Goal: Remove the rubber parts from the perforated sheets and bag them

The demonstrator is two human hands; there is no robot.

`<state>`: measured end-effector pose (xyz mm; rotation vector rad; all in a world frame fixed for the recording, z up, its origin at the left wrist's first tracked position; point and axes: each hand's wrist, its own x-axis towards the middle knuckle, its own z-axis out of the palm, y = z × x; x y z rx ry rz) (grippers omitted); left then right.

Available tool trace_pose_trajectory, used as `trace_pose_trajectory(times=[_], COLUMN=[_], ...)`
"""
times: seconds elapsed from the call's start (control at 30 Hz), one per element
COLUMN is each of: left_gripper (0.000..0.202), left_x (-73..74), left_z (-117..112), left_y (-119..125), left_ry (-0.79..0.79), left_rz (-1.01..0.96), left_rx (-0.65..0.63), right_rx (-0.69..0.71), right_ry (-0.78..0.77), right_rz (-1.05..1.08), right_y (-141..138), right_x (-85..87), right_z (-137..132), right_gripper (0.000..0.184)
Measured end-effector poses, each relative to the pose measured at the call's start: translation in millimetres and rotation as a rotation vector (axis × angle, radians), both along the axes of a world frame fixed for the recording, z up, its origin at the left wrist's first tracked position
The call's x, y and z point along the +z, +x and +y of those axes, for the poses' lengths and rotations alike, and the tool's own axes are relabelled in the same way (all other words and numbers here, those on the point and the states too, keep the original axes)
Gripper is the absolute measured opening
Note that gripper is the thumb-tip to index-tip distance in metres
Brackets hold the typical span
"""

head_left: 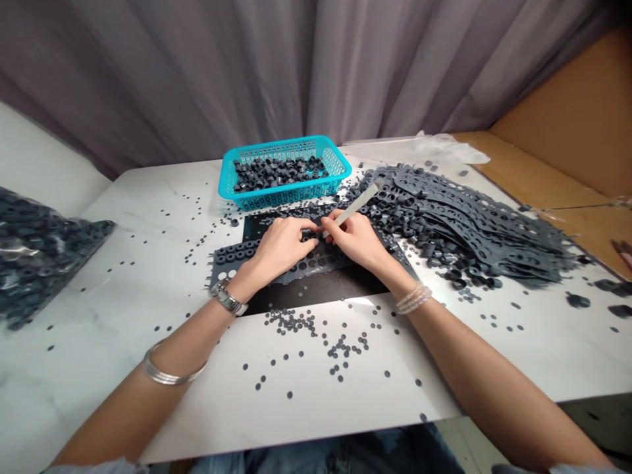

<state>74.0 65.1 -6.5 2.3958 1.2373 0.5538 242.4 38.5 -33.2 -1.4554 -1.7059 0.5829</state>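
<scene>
A dark grey moulded rubber sheet (232,255) with rows of rings and punched holes lies across a black mat (296,299). Over its middle, my left hand (279,247) has its thumb and index finger curled around part of the sheet; the exact spot they grip is partly hidden. My right hand (354,238) is closed around a pale, flat, pen-like stick (358,205), which slants up to the right. Its lower end, hidden by the fingers, points at the sheet beside my left fingertips.
Behind the hands stands a turquoise basket (284,196) of small black rings. To the right lie stacked perforated sheets (474,217) and loose black rings (424,249). Small grey discs (291,321) dot the white table (187,421). A clear bag (44,253) of black parts sits left.
</scene>
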Motion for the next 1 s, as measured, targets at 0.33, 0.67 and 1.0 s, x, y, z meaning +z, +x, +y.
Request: trace_pose_trajectory(times=[0.33, 0.67, 1.0], left_gripper=[0.025, 0.009, 0.008], left_x=[-9.9, -0.1, 25.1], left_z=[-3.6, 4.4, 6.2], left_y=[7.5, -0.4, -7.3], left_ry=[0.143, -0.17, -1.164], left_rz=[0.24, -0.468, -1.309], left_rx=[0.006, 0.084, 0.229], right_rx=[0.017, -0.012, -0.129], right_ry=[0.062, 0.015, -0.066], right_rz=[-0.124, -0.091, 0.235], right_y=[-5.4, -3.3, 10.9], right_x=[7.1, 5.3, -4.3], right_z=[-2.0, 0.0, 7.2], right_gripper=[0.023, 0.022, 0.027])
